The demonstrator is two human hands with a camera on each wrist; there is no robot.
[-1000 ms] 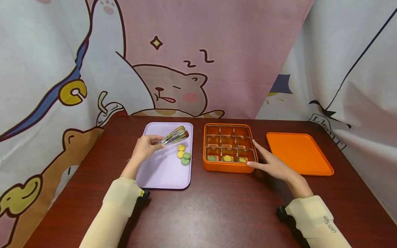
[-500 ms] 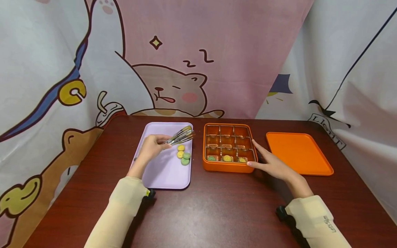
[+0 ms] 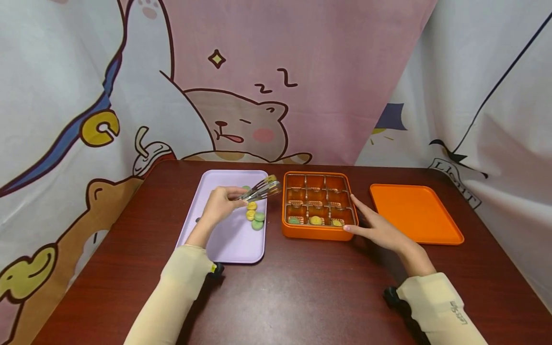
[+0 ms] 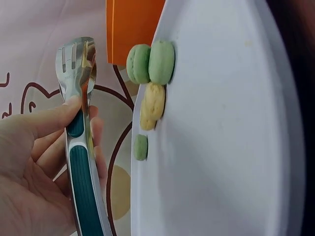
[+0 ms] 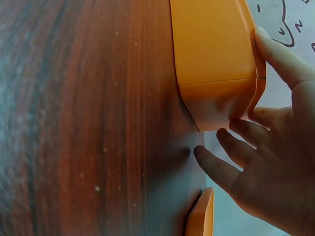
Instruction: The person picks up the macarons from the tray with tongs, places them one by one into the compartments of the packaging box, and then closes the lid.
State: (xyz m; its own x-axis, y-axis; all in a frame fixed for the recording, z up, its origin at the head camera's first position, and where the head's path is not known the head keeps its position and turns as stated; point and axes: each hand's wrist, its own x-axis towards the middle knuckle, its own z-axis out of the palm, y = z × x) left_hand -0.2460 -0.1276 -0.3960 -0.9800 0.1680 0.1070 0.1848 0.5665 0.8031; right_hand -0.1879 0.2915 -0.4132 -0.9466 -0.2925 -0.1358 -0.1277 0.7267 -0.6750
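Note:
My left hand (image 3: 219, 206) grips metal serving tongs (image 4: 81, 162) with dark green handle insets and a slotted fork-like head. They point right, over the right edge of a lilac tray (image 3: 233, 249). Yellowish colour shows between the tong heads; I cannot tell whether it is a macaron or a reflection. On the tray lie green macarons (image 4: 161, 62) and yellow macarons (image 4: 153, 103). My right hand (image 3: 379, 230), fingers spread and fairly straight, touches the right side of an orange box (image 3: 316, 232), thumb at its front rim. Its front row of compartments holds a green macaron (image 3: 294, 220) and two yellow macarons (image 3: 316, 220).
An orange lid-like tray (image 3: 416, 213) lies flat to the right of the box. All stand on a dark reddish-brown table (image 3: 293, 297). A printed curtain (image 3: 336, 72) hangs close behind the table's back edge.
My left hand has carried the tongs rightward across the tray, toward the box. A green macaron at the back of the tray has come into view behind them. My right hand stays put.

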